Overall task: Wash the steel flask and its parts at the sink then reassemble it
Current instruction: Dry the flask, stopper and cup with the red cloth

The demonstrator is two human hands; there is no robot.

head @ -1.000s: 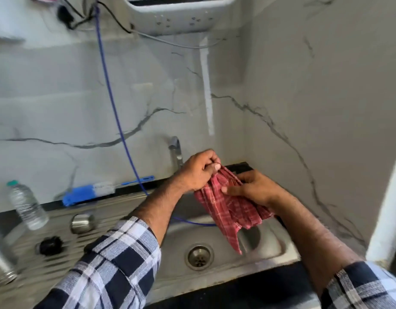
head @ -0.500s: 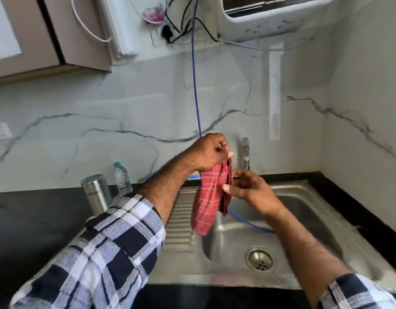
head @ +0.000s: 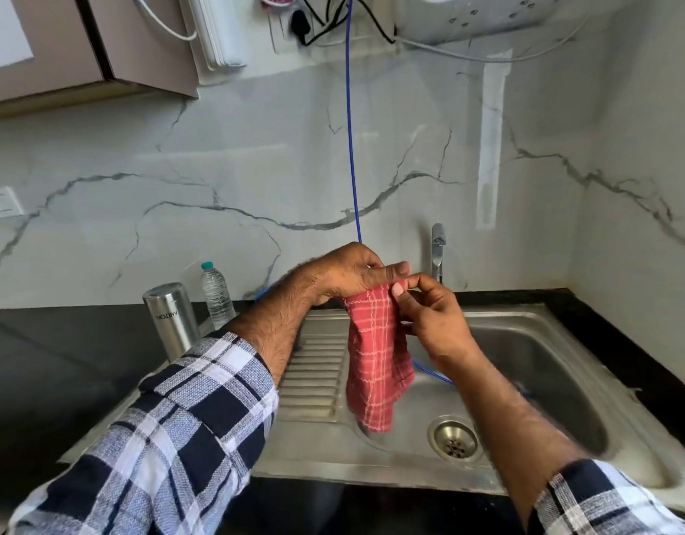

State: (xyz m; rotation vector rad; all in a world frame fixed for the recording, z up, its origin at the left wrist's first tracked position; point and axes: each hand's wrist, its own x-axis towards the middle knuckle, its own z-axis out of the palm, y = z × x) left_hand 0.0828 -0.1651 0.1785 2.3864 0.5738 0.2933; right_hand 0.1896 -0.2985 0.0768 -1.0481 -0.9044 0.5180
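Note:
A red checked cloth (head: pixel 375 364) hangs over the steel sink (head: pixel 534 349), folded lengthwise. My left hand (head: pixel 348 274) pinches its top edge, and my right hand (head: pixel 433 318) pinches the same edge from the right side. The steel flask body (head: pixel 171 320) stands upside down on the left end of the drainboard, at the edge of the black counter. The flask's smaller parts are hidden behind my left arm.
A small plastic water bottle (head: pixel 217 293) stands behind the flask by the wall. The tap (head: pixel 437 251) rises at the back of the sink. A blue hose (head: pixel 350 148) drops from the wall into the basin. The drain (head: pixel 454 442) lies in the basin.
The view has swung left, bringing the upright flask and counter into sight. The bunched cloth now hangs straight down, and my right hand has moved up to its top edge.

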